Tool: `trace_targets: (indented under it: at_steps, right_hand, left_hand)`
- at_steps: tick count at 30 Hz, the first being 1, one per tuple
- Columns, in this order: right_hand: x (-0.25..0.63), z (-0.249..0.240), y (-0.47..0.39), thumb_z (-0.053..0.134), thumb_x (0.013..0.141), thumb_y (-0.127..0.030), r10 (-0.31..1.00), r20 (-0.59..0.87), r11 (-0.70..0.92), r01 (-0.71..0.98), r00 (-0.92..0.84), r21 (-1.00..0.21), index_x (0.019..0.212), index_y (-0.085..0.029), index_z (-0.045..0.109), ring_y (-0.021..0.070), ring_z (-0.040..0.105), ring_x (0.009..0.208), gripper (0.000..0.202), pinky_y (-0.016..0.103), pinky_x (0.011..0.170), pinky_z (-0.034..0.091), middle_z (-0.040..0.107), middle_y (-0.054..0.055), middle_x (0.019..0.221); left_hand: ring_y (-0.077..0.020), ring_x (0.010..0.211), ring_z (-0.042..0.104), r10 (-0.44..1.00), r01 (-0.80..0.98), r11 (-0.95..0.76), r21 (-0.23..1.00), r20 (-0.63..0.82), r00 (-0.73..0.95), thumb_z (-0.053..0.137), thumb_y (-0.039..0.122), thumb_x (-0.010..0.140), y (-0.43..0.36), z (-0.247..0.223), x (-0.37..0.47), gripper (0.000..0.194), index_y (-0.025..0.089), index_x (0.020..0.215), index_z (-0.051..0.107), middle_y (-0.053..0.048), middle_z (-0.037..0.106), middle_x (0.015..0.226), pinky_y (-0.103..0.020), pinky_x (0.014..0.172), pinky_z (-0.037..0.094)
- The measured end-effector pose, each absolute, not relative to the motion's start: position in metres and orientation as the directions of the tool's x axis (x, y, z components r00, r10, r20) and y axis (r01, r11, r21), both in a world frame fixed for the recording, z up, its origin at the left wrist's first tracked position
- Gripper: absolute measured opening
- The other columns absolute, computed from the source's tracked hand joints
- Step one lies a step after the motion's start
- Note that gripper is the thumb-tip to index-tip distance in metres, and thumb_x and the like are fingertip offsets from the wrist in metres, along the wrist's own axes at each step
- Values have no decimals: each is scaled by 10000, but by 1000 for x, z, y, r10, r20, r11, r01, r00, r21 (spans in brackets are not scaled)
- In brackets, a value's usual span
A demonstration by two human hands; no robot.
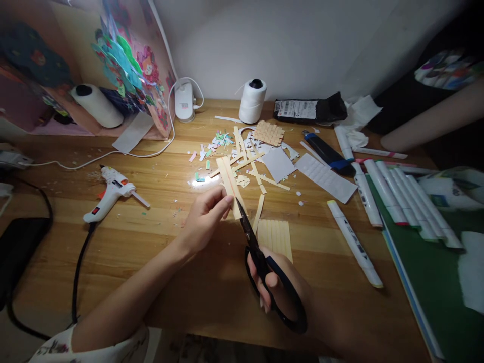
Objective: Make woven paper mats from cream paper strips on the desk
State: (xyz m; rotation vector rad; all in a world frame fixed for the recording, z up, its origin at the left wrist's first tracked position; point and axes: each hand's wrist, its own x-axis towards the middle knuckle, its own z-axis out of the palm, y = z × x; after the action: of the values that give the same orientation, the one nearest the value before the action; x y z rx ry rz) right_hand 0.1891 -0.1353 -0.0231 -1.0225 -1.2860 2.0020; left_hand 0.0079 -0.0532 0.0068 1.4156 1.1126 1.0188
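My left hand [206, 217] pinches a pale yellow paper strip [228, 176] between thumb and fingers, holding it above the wooden table. A reddish line runs along the strip's length. My right hand [280, 282] grips black-handled scissors [254, 247], with thumb and fingers through the loops. The blade tips meet the strip's near end, close to my left thumb. Under the scissors, partly hidden by my right hand, lies a pale yellow striped square [278, 234]. Loose yellow strips [259, 174] and small coloured paper scraps [221, 140] are scattered just beyond.
A hot glue gun [113, 191] with a black cord lies at left. Thread spool [253, 101], woven tan square [269, 132] and black package [310, 108] are at the back. To the right are a blue-black cutter [328, 151], a marker [354, 243] and several more markers [385, 191].
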Motion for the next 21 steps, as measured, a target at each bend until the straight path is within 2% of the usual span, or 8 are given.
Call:
trace_targets:
  at_steps: [3,7,14,17,21]
  right_hand:
    - [188,-20,-134,355,712,-810,756,-287,-377,-34,-588,-926,861,-176,478,86,402,453,663,217,445,362,431,-55,556]
    - [187,-14,-130,265,748,-803,783,-233,-295,-15,-577,-955,890,-182,473,112,434,507,671,249,508,377,449,-39,581]
    - [191,-11,-128,270,796,-757,780,-273,-266,97,-563,-959,801,-193,449,113,435,516,592,252,527,364,454,-32,578]
    - [190,-15,-130,305,818,-726,781,-286,-288,87,-555,-954,806,-193,449,103,421,494,552,244,521,361,440,-44,557]
    - [187,-19,-131,273,758,-790,802,-243,-278,19,-546,-960,837,-192,454,107,424,484,630,246,505,370,445,-46,552]
  left_hand:
    - [-74,510,340,981,131,-69,989,44,192,487,278,898,-54,8,8,343,174,582,407,52,386,546,-228,492,268]
    - [-70,464,330,969,160,-27,987,-13,248,484,288,904,-57,10,9,335,171,591,457,59,387,495,-229,463,251]
    - [-65,450,342,961,172,12,985,-59,269,496,306,898,-58,10,10,345,164,583,486,59,393,473,-222,447,247]
    - [-58,451,342,963,127,26,992,-59,264,497,302,899,-58,8,11,346,159,583,489,61,399,475,-213,449,247]
    - [-51,445,345,956,87,67,994,-89,280,495,319,901,-58,5,14,338,154,607,511,63,404,479,-203,444,246]
